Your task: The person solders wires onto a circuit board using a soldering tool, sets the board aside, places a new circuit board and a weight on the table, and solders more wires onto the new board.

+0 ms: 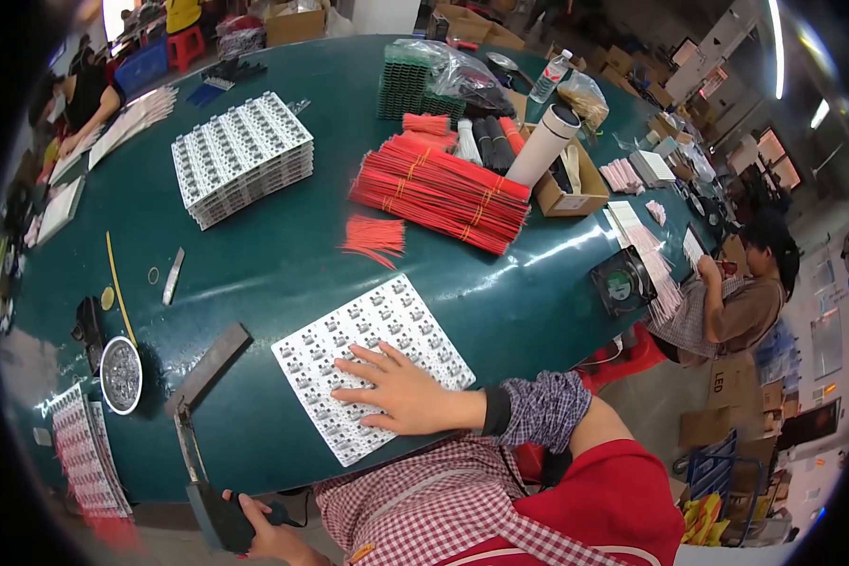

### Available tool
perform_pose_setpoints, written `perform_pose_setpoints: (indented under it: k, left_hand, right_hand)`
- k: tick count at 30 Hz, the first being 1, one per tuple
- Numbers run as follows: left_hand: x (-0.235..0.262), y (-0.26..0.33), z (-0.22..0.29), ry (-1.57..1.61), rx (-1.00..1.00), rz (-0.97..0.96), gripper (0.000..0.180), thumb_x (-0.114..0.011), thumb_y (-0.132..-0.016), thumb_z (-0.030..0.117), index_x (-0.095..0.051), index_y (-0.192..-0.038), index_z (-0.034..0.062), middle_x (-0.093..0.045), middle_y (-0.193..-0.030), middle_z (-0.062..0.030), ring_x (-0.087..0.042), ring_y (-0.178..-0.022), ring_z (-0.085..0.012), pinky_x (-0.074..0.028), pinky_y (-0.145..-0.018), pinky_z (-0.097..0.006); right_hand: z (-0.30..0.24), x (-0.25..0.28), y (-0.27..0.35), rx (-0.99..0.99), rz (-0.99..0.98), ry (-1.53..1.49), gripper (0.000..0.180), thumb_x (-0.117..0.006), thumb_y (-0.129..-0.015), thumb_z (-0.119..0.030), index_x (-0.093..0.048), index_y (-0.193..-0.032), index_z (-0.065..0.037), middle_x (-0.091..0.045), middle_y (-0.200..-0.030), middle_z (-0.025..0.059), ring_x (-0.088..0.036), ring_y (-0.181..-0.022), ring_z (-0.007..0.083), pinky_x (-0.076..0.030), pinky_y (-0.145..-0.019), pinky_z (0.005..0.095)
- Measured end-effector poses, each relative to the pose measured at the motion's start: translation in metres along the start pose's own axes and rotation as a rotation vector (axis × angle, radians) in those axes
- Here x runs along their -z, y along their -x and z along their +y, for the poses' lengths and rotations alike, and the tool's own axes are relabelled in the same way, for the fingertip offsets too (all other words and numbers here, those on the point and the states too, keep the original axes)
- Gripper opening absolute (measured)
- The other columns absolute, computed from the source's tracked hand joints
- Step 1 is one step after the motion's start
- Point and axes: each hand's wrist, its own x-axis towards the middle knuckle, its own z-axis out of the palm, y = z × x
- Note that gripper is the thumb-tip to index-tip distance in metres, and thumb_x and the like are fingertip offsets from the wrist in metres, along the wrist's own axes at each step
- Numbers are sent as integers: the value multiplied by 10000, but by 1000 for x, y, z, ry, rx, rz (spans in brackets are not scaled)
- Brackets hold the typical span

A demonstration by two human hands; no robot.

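On the table near me lies a white square panel (pixel 302 354) covered with rows of small dark printed patterns, like a circuit-board panel. My right hand (pixel 410 391) rests flat on it, fingers spread. At the lower left, my left hand (pixel 266 533) is closed around the dark handle of a long tool (pixel 215 517). The tool has a thin metal shaft, and a flat grey bar (pixel 212 366) sits at its far end beside the panel; whether bar and shaft are one piece I cannot tell. A small metal bowl (pixel 122 375) with shiny contents stands left of the tool.
A stack of similar panels (pixel 245 156) stands at the far left. Banded red wire bundles (pixel 443 193), loose red wires (pixel 375 236), a white flask (pixel 543 146) and a cardboard box (pixel 575 201) lie beyond. A small fan (pixel 623 281) stands right; a co-worker (pixel 740 292) sits there.
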Motion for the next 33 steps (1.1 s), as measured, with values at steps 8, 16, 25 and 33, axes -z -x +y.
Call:
perform_pose_setpoints:
  k: [8,16,25,33]
  left_hand:
    - [-7,-7,-7,37,89,-20,191,-632,-910,-23,-646,-1088,-90,-607,-820,-50,-447,-584,-92,-365,-531,-224]
    - [-10,-27,0,89,72,40,187,-626,-895,-39,-632,-1073,-95,-611,-838,-57,-444,-585,-86,-364,-534,-228]
    - [19,-37,-4,0,16,194,143,-748,-809,7,-633,-883,-37,-623,-756,-71,-546,-603,-178,-451,-532,-324]
    - [40,-37,1,-31,-39,271,145,-736,-818,23,-640,-906,-41,-614,-761,-75,-543,-606,-188,-452,-551,-349]
  right_hand:
    - [-46,-31,-17,-348,214,-28,561,-594,-945,-323,-437,-1475,-227,-209,-1612,161,-141,-1490,411,-101,-1160,639]
    - [-69,-41,-44,-397,206,-313,676,-657,-904,-243,-366,-1511,-195,-22,-1631,223,36,-1493,477,-12,-1144,663]
    - [-40,-1,-158,151,248,-247,645,-689,-810,-76,-431,-1396,1,-270,-1540,269,-203,-1459,435,-239,-1178,512]
    - [-22,-72,-249,395,224,13,407,-704,-692,2,-596,-1084,15,-508,-1069,138,-484,-1027,298,-410,-827,407]
